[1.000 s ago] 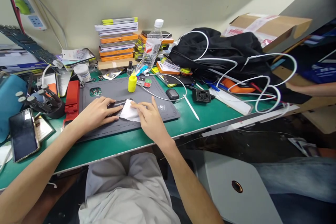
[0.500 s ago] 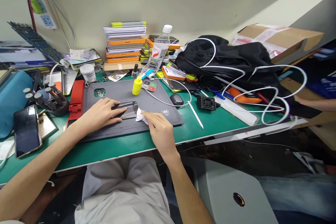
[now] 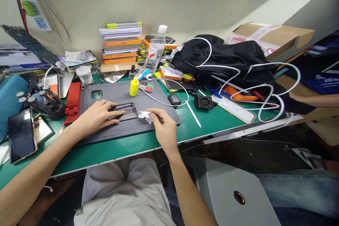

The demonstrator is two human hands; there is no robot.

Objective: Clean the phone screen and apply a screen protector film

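Note:
A dark smartphone (image 3: 129, 110) lies flat on the grey work mat (image 3: 116, 93), its screen side up. My left hand (image 3: 99, 114) rests over its left end, with fingers along both long edges and one on the glass, holding it down. In my right hand (image 3: 164, 125) a crumpled white tissue (image 3: 146, 116) is pinched between thumb and fingers, just off the phone's right end. Behind the phone a small yellow bottle (image 3: 134, 87) stands upright on the mat.
A red clamp-like tool (image 3: 73, 102) borders the mat on the left, near a screwdriver holder (image 3: 54, 107) and another phone (image 3: 22, 136). Right of the mat lie a black case (image 3: 174, 99), a white stylus (image 3: 194, 114) and a small fan (image 3: 203, 102). A water bottle (image 3: 156, 51) stands behind.
My right hand has drawn the tissue slightly right, off the phone's end. My left hand stays on the phone. The whole view has shifted a little.

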